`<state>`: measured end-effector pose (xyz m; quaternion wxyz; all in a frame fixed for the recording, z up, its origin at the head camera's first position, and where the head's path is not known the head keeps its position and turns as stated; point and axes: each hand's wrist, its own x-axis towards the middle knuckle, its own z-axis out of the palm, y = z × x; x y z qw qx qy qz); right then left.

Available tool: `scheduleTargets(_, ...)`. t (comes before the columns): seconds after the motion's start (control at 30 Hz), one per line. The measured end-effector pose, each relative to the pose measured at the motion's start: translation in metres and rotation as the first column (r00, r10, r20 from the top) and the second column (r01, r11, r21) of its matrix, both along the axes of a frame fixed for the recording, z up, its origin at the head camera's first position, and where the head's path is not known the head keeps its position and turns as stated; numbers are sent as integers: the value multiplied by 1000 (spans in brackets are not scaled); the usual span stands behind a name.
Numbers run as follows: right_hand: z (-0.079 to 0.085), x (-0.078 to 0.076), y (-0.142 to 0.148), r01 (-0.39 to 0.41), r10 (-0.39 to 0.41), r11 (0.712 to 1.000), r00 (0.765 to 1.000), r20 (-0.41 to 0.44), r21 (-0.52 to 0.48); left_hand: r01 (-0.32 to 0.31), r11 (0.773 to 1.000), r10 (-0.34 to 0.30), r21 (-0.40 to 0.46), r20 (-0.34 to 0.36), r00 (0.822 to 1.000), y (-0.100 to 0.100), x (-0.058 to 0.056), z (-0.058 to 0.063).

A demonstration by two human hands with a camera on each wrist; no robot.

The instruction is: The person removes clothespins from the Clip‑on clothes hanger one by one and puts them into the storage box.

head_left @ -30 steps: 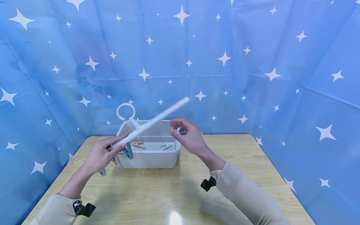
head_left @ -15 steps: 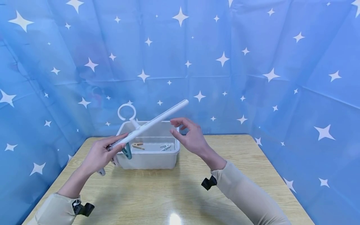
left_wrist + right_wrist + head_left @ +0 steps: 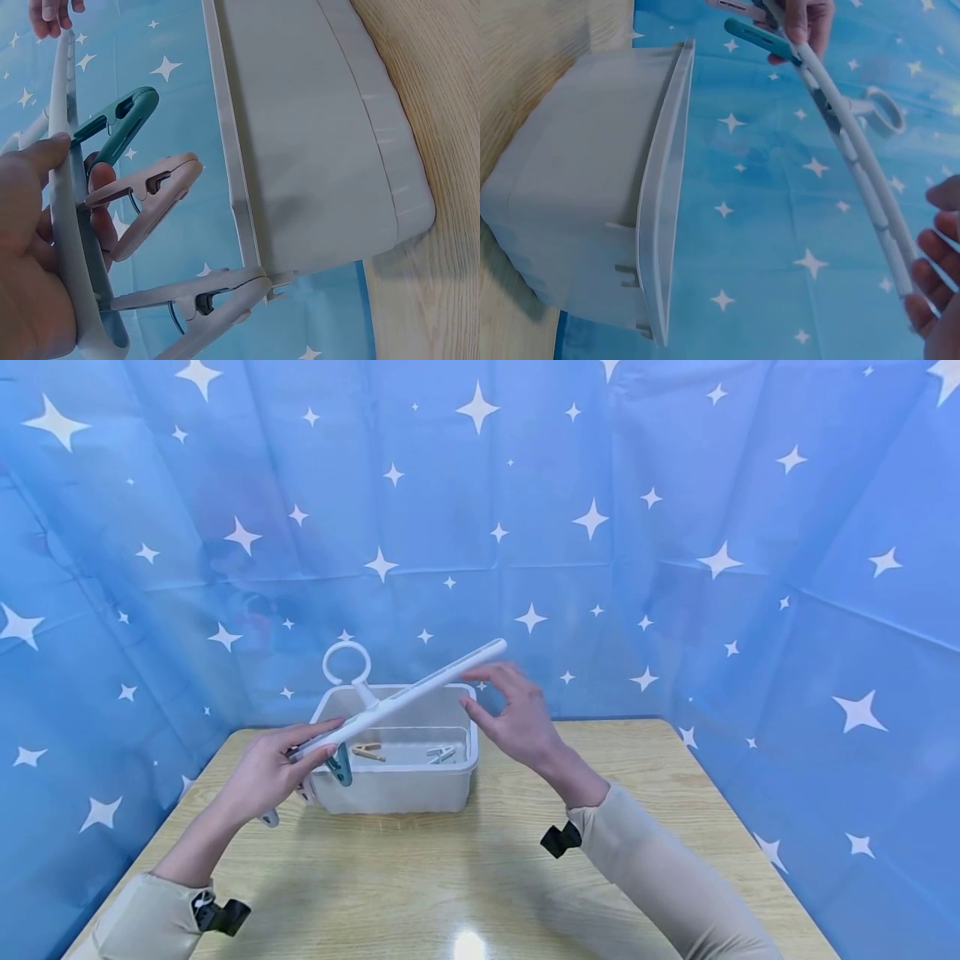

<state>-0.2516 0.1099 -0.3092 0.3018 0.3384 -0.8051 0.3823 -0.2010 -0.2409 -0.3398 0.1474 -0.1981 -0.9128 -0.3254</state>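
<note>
My left hand [image 3: 266, 772] grips a white clothes hanger [image 3: 420, 688] near its left end, thumb and fingers round the bar. The bar slants up to the right, and its ring-shaped hook [image 3: 365, 693] points up. A green clothespin [image 3: 139, 111], a pink clothespin [image 3: 157, 210] and a grey clothespin [image 3: 165, 291] hang from the bar by my left hand. Close to the hanger's raised right end is my right hand [image 3: 521, 722], fingers loosely bent; in the right wrist view a fingertip [image 3: 919, 311] seems to touch the bar's end.
Behind and below the hanger, a white plastic basket [image 3: 397, 792] stands on the wooden table [image 3: 390, 877]. Inside lie a tan clothespin [image 3: 369, 752] and a pale clothespin [image 3: 442, 753]. A blue curtain [image 3: 480, 527] with white stars surrounds the table's back and sides.
The hanger has turned a little, its right end lowering and its hook shifting right. My right hand has moved slightly right and its fingers have come up to the bar's end.
</note>
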Motion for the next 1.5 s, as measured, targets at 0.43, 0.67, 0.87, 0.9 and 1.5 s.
scheduleTargets(0.43,2,-8,0,26,-15,997,987,-163,69,40,999,-41,-37,-28,999,0,-1,-1)
scheduleTargets(0.67,0,-13,1,82,-54,987,980,-190,142,41,998,-41,-46,-12,999,2,0,0)
scheduleTargets(0.87,2,-14,1,114,-75,973,979,-192,201,49,997,-50,-64,-15,999,3,0,0)
scheduleTargets(0.9,3,-14,1,115,-76,970,980,-183,213,51,996,-52,-67,-18,998,4,-1,-1)
scheduleTargets(1.5,8,-14,9,44,-30,851,999,-35,524,124,992,-122,-29,39,992,5,1,-2)
